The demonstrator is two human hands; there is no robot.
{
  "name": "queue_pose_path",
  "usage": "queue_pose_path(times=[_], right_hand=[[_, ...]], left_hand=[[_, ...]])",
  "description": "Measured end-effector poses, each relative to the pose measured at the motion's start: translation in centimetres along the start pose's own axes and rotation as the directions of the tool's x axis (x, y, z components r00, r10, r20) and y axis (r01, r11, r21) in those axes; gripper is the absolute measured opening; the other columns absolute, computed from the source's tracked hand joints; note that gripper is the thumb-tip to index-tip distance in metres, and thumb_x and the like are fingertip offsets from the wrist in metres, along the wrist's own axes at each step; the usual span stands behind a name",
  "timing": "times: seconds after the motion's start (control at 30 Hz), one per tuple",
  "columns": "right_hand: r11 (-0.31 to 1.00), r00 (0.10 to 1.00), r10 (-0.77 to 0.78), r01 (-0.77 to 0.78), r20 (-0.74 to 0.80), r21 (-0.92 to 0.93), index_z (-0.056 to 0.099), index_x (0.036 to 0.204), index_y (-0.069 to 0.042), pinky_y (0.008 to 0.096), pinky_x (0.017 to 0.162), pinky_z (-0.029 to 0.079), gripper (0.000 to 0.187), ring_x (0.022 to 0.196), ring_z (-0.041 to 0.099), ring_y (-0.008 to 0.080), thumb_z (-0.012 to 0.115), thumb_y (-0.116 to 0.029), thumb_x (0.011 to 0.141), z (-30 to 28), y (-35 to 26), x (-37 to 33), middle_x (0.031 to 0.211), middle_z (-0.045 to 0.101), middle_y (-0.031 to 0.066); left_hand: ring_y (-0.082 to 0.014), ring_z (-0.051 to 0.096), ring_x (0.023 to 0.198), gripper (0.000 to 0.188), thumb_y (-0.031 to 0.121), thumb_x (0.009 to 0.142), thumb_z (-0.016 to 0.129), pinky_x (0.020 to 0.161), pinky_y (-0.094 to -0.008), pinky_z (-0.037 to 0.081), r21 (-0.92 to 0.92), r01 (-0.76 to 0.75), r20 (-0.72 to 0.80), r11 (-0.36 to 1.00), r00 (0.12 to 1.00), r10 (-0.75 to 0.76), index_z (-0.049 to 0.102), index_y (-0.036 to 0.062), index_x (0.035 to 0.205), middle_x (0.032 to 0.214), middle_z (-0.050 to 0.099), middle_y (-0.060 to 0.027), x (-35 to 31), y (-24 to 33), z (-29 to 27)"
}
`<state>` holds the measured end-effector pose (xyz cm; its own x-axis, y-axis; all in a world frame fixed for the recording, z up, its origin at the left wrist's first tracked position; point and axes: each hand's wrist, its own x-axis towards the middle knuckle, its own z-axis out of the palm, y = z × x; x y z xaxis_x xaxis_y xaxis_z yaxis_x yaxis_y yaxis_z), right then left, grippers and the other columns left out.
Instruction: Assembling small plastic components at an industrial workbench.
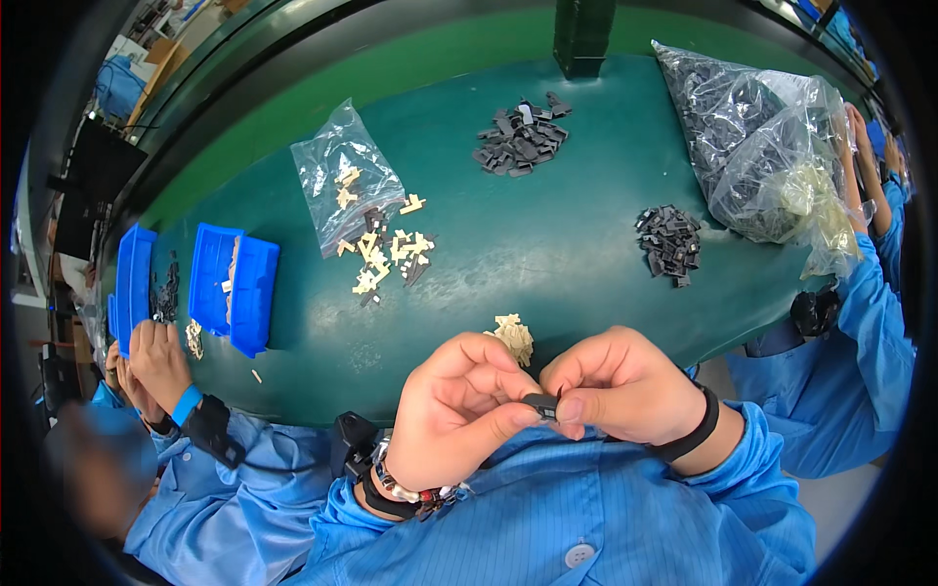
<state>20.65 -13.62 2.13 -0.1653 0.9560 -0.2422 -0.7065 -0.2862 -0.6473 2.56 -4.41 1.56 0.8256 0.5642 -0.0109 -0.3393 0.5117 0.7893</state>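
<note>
My left hand [467, 408] and my right hand [625, 391] meet in front of my chest, at the near edge of the table. Between their thumbs and fingertips they pinch a small black plastic part [537, 401], with both hands closed on it. Fingers cover some of its surface, so its full shape does not show. Just beyond my hands lies a heap of small cream plastic pieces [513, 335], partly hidden behind the fingers.
On the green table [547, 259] lie a dark grey parts pile [523, 139], a black parts pile [669, 244] and mixed cream and black pieces [384, 256] near a clear bag [337, 161]. A large filled bag [747, 146] stands right, a blue bin [256, 293] left. Co-workers sit on both sides.
</note>
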Motion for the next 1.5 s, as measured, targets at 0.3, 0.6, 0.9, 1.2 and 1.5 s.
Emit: queue_pose_path(times=[0.3,0.6,0.9,1.2,1.5], right_hand=[[0.357,0.701,-0.675,0.584,0.231,-0.729,0.069,0.098,-0.007,0.0257,0.056,0.043,0.029,0.063,0.057,0.0135,0.083,-0.007,0.072,-0.2,0.6,0.3,0.079,0.060,0.0044],[-0.057,0.678,-0.582,0.516,0.448,-0.855,0.061,0.104,-0.003,0.0374,0.066,0.043,0.029,0.075,0.056,0.0260,0.071,-0.016,0.081,-0.1,2.2,-0.2,0.088,0.056,0.0069],[-0.228,0.521,-0.829,0.021,0.205,-0.974,0.068,0.104,0.000,0.0356,0.061,0.047,0.034,0.070,0.059,0.0273,0.075,0.002,0.071,-5.7,-2.8,-3.6,0.080,0.060,0.0108],[-0.212,0.530,-0.844,-0.192,0.080,-0.958,0.068,0.107,-0.001,0.0377,0.086,0.045,0.030,0.096,0.054,0.0294,0.071,0.001,0.078,-9.0,-4.3,-3.1,0.100,0.058,0.0118],[-0.146,0.467,-0.871,0.046,0.150,-0.988,0.063,0.098,0.003,0.0376,0.085,0.047,0.019,0.095,0.058,0.0307,0.057,0.008,0.081,-6.4,-3.2,-3.2,0.103,0.061,0.0171]], left_hand=[[-0.0130,0.065,0.092,0.037,-0.011,0.088,0.061,0.082,-0.0250,0.052,-0.117,0.023,-0.034,0.993,0.999,-0.027,0.043,0.0009,0.118,0.098,0.068,-0.0125,-0.1,-0.6,0.2],[-0.0107,0.065,0.084,0.036,-0.012,0.087,0.062,0.076,-0.0238,0.051,-0.066,0.238,-0.010,0.969,0.971,-0.239,0.048,-0.0020,0.118,0.089,0.070,-0.0100,-0.5,-0.3,0.2],[-0.0207,0.069,0.076,0.022,-0.001,0.090,0.062,0.072,-0.0303,0.054,0.332,-0.035,-0.092,0.943,0.993,0.070,0.058,-0.0074,0.111,0.081,0.069,-0.0160,-0.5,1.7,-1.0],[-0.0151,0.064,0.077,0.019,0.001,0.090,0.063,0.070,-0.0254,0.049,0.611,-0.064,-0.338,0.789,0.880,0.334,0.059,-0.0041,0.108,0.083,0.066,-0.0109,-0.6,2.2,-3.3],[-0.0266,0.062,0.093,0.028,-0.006,0.078,0.068,0.085,-0.0328,0.048,0.983,0.180,-0.156,0.020,0.784,0.601,0.065,-0.0022,0.106,0.100,0.063,-0.0143,1.4,3.4,-5.6]])
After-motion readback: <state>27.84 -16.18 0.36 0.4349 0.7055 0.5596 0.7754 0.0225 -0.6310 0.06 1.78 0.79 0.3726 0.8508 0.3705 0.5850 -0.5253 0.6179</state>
